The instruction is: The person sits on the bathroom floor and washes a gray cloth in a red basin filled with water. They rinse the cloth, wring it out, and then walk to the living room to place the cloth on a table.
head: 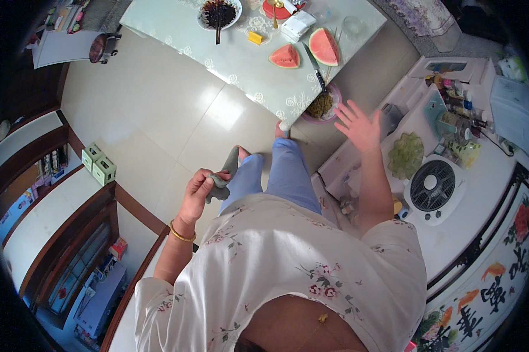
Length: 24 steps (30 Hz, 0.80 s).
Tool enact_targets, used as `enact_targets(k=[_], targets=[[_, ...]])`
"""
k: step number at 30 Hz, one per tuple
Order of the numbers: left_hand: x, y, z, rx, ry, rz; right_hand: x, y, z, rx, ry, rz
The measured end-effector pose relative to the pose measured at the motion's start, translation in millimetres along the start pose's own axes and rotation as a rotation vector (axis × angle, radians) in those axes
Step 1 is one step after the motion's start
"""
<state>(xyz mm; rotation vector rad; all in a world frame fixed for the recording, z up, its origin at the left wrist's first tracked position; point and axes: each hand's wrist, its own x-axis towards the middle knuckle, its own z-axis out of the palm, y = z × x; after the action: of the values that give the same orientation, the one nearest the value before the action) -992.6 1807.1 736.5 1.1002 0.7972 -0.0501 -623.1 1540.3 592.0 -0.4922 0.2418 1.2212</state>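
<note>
My left hand (198,189) grips a limp grey-green cloth (232,162), which hangs down on both sides of the fingers in front of my blue trousers. On the other side, my right hand (360,128) is raised with its fingers spread and nothing in it. Below and beyond that hand sits a pink-rimmed bin (340,93) with greenish-brown waste inside, partly under the table corner. A kitchen knife (314,64) with a black handle lies on the table between two cut watermelon pieces, a smaller wedge (284,56) and a larger one (324,46).
The cloth-covered table (181,27) also holds a bowl (236,18) of dark food with chopsticks, a yellow box (255,38) and a tissue pack (298,25). At right, a white cabinet (440,246) carries a fan-like appliance (432,185) and bottles. Green stools (99,163) stand left.
</note>
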Motion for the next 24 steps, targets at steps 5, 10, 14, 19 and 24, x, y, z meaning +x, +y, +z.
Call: enact_targets(k=[5,10,14,19,24], targets=[[4.8,-0.6,3.6,-0.005,-0.001,0.057,6.3,3.6,-7.9,-0.217,0.209,-0.047],[26.7,-7.7,7.1,0.075,0.063,-0.043,6.2,6.4,-5.5,-0.177,0.268,-0.029],[69.8,-1.7,41.2,0.135,-0.003,-0.093,11.8,14.3,-32.5,-0.385,0.391,-0.086],[106.5,-11.9,68.5,0.175,-0.172,-0.169,42.2,30.6,-80.3,-0.816,0.683,-0.227],[127.8,-50.9,58.2,0.109,-0.134,-0.298,82.7,48.2,-167.8,-1.204,0.868,-0.350]])
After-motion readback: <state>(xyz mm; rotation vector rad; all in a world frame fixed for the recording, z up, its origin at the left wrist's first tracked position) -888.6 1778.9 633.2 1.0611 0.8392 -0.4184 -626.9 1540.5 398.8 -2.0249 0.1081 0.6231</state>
